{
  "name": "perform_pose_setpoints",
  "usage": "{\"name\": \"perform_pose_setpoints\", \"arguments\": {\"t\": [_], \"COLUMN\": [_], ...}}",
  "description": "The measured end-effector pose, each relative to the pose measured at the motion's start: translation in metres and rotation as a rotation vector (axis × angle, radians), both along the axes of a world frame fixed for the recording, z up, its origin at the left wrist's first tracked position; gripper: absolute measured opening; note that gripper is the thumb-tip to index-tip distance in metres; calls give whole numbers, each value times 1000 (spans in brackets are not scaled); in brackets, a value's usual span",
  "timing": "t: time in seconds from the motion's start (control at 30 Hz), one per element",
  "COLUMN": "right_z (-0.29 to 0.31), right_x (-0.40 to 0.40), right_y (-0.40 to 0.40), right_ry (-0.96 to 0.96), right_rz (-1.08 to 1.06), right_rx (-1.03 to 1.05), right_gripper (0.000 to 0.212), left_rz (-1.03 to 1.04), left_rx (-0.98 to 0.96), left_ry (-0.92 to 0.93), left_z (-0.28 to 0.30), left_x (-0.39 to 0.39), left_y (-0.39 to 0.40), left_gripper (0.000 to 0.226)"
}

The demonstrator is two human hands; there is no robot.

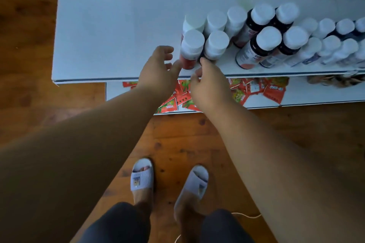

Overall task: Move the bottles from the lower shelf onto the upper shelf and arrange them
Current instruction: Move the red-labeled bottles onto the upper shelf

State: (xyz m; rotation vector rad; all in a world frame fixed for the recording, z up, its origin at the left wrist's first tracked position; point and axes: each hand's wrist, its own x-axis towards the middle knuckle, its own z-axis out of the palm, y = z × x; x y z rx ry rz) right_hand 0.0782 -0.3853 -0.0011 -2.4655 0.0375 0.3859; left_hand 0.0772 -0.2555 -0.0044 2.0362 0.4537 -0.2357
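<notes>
Several white-capped bottles stand in rows on the right half of the white upper shelf (110, 31). The nearest ones are a bottle with a red label (190, 49) at the front left of the group and another white-capped bottle (216, 45) beside it. My left hand (160, 69) hovers just left of the red-label bottle, fingers relaxed and spread, thumb close to its base. My right hand (209, 81) is at the shelf's front edge below the second bottle, fingers loosely curled, holding nothing I can see. Taller dark bottles (262, 45) stand further right.
The lower shelf (316, 94) juts out beneath, strewn with red snack packets (274, 90). The upper shelf's left half is bare white board. Below are a wooden floor, my feet in white slippers and a thin cord.
</notes>
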Motion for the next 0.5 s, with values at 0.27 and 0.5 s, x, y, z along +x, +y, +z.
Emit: {"name": "perform_pose_setpoints", "arguments": {"t": [0.27, 0.5], "right_z": [-31, -20], "right_x": [2, -13], "right_y": [14, 22], "right_ry": [-66, -255], "right_rz": [50, -10], "right_rx": [60, 157], "right_gripper": [60, 42], "left_rz": [-50, 67], "left_rx": [-45, -187], "left_ry": [-56, -21], "left_z": [-18, -12], "left_x": [26, 9], "left_y": [7, 22], "left_gripper": [37, 27]}}
